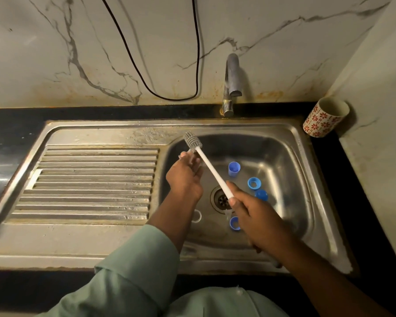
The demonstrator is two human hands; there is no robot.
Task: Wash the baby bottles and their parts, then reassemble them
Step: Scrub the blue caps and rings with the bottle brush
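Over the stainless steel sink basin [284, 156], right hand [252, 216] fisted round the lower end of a long white-handled bottle brush [212, 170]; handle exits the grip at the thumb side and runs up-left. Grey silicone bristle head [193, 141] is at the far end, well away from that grip, just above the left hand's fingertips.

Left hand [185, 177] is up-left of the right grip, back of hand to camera, fingers curled forward. Something pale and clear shows past its fingertips, touching the bristle head; too hidden to say what it is or how tightly it's held. Can't tell the left grip.

Loose parts on the basin floor, relative to the right grip:
- blue plastic cap, cup-shaped [234, 169]: above, just right of the handle, apart from it
- blue screw ring [253, 183]: up-right, near
- blue dome cap [261, 195]: right, just beside the knuckles
- second blue ring [234, 223]: just below-left, partly behind the hand
- clear ring-shaped part [196, 216]: left, beside the left forearm
- drain [221, 200]: immediately left of the grip

Chrome tap [232, 83] behind the basin, no water visible. Ribbed drainboard [94, 179] left of the left hand. White cup with red flower print [325, 117] on the black counter, far up-right. Black cable [169, 97] loops down the marble wall.
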